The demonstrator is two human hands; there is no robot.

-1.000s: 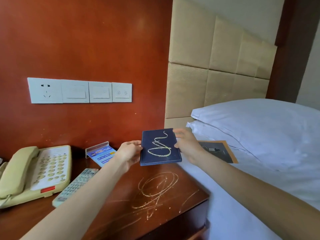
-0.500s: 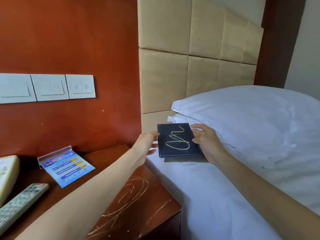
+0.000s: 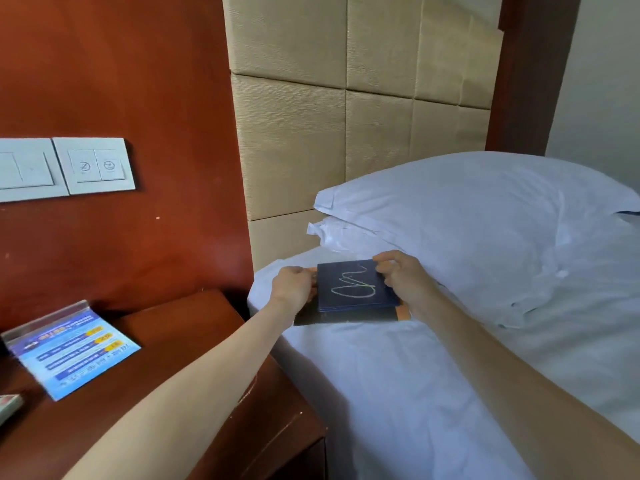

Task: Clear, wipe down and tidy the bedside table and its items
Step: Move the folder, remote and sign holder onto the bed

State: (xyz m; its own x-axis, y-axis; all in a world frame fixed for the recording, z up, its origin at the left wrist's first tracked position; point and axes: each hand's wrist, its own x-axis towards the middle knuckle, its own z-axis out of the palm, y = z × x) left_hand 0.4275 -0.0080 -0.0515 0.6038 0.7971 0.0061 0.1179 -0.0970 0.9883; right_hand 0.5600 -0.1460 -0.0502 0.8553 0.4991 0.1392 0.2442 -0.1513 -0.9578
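On the white bed (image 3: 398, 393), just below the pillows (image 3: 485, 216), the left hand (image 3: 294, 289) and right hand (image 3: 403, 277) pinch opposite edges of a dark blue booklet (image 3: 353, 285), which lies atop an orange-edged card (image 3: 346, 317). The bedside table (image 3: 194, 341) holds a blue sign (image 3: 74, 351).

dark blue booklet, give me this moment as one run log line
step: clearing table | left hand: grips dark blue booklet | right hand: grips it | booklet: on dark card on bed | leaflet stand: on bedside table
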